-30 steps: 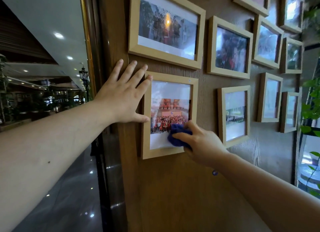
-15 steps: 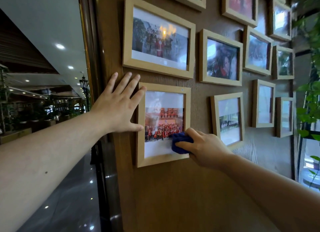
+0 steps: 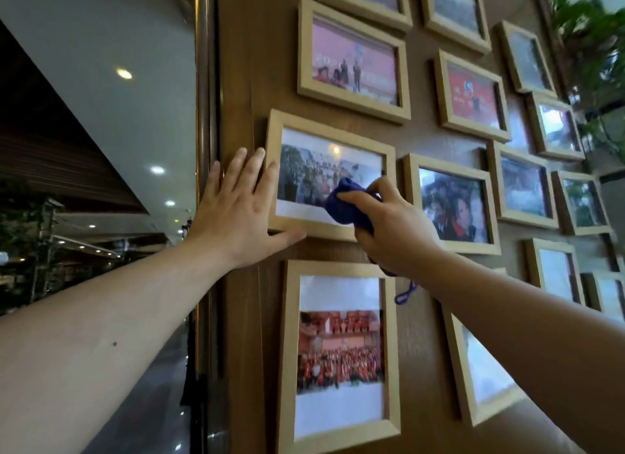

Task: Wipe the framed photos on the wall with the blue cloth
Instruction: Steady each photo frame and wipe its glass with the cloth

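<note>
Several light wooden framed photos hang on a brown wood wall. My right hand (image 3: 392,227) grips the bunched blue cloth (image 3: 345,205) and presses it on the glass of a landscape frame (image 3: 324,142), at its lower right. A blue loop of the cloth (image 3: 406,293) dangles under my wrist. My left hand (image 3: 236,213) lies flat with fingers spread against the wall and that frame's left edge, thumb under its bottom rail. Below hangs the portrait frame with a red group photo (image 3: 338,352).
More frames fill the wall above and to the right, such as a pink-red photo (image 3: 353,64) and a portrait of people (image 3: 451,206). A dark pillar edge (image 3: 203,115) bounds the wall on the left, with a lobby beyond. Green plant leaves (image 3: 595,30) hang at the upper right.
Both hands have moved up from the lower portrait frame to the landscape frame above it. The cloth now rests on the upper frame's glass, and the view has tilted upward.
</note>
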The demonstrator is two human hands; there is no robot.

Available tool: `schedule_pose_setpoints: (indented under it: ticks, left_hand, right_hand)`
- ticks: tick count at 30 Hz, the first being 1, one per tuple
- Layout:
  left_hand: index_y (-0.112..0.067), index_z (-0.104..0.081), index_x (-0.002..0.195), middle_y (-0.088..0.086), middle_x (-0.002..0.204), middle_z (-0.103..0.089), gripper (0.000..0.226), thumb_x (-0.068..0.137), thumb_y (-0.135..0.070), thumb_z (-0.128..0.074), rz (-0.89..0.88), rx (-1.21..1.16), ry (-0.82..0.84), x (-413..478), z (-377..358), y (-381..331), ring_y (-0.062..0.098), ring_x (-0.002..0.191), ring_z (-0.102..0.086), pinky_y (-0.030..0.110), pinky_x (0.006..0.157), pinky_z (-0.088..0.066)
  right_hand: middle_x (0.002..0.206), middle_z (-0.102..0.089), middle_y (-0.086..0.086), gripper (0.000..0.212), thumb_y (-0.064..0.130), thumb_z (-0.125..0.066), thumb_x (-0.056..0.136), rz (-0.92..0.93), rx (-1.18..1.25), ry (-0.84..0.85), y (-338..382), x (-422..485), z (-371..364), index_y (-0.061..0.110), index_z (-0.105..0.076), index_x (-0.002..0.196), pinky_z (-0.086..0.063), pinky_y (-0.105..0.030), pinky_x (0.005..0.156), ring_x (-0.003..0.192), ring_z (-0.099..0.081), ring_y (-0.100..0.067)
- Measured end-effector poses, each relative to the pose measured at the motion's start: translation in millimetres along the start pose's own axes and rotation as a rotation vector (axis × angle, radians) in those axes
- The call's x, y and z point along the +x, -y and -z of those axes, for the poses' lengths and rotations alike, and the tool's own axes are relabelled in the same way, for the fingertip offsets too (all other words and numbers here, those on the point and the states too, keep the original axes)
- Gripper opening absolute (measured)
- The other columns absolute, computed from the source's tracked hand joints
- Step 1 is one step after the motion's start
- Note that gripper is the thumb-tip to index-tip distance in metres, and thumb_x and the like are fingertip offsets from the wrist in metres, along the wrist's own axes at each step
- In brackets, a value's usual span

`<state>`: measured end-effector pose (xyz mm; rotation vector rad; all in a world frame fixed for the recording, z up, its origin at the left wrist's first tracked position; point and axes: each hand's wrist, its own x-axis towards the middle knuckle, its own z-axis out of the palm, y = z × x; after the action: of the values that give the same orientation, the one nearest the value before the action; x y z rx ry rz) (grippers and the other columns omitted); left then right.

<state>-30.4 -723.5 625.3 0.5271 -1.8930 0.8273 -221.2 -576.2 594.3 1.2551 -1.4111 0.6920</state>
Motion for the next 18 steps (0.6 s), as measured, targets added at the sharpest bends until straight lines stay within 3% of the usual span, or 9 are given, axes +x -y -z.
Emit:
schedule_pose_setpoints:
  ticks: [5,8,12,14,18]
  left_hand:
    - [-0.019,0.003,0.151,0.001,0.162,0.001,0.122,0.058,-0.098,-0.009,0.074,0.008,-0.036,7,-13,-4,0.021,0.146,0.015,0.057,0.118,-0.004]
    - [-0.017,-0.008,0.151,0.003,0.161,-0.010,0.118,0.062,-0.094,-0.014,0.069,0.020,-0.089,6,-16,-4,0.023,0.147,0.010,0.056,0.117,-0.010]
    - [-0.016,-0.008,0.151,0.003,0.162,-0.009,0.119,0.061,-0.094,-0.013,0.061,0.034,-0.086,7,-15,-4,0.023,0.147,0.010,0.056,0.118,-0.010]
    - [-0.016,-0.006,0.151,0.003,0.162,-0.007,0.119,0.060,-0.094,-0.014,0.065,0.030,-0.081,7,-15,-4,0.022,0.146,0.012,0.056,0.117,-0.009]
    - [-0.018,-0.002,0.151,0.002,0.162,-0.005,0.121,0.059,-0.094,-0.016,0.070,0.016,-0.072,8,-16,-3,0.021,0.146,0.015,0.056,0.118,-0.009]
  right_hand:
    - [0.117,-0.042,-0.007,0.049,0.030,-0.057,0.085,-0.027,0.015,-0.154,16,62,-6,0.031,-0.042,0.131,-0.024,-0.017,0.046,0.070,-0.041,-0.016]
    - [0.120,-0.040,-0.009,0.049,0.029,-0.059,0.085,0.038,-0.005,-0.164,33,88,-16,0.030,-0.041,0.131,-0.042,-0.026,0.051,0.080,-0.051,-0.023]
    - [0.121,-0.040,-0.011,0.053,0.033,-0.058,0.084,0.093,-0.077,-0.121,24,89,-25,0.031,-0.038,0.133,-0.039,-0.031,0.055,0.087,-0.053,-0.029]
    - [0.121,-0.041,-0.011,0.054,0.034,-0.057,0.084,0.077,-0.136,-0.111,0,84,-24,0.032,-0.037,0.134,-0.035,-0.029,0.054,0.081,-0.052,-0.027]
    - [0.116,-0.042,-0.011,0.046,0.030,-0.053,0.087,-0.151,-0.231,-0.087,-54,70,-20,0.031,-0.037,0.131,-0.033,-0.029,0.051,0.065,-0.043,-0.021]
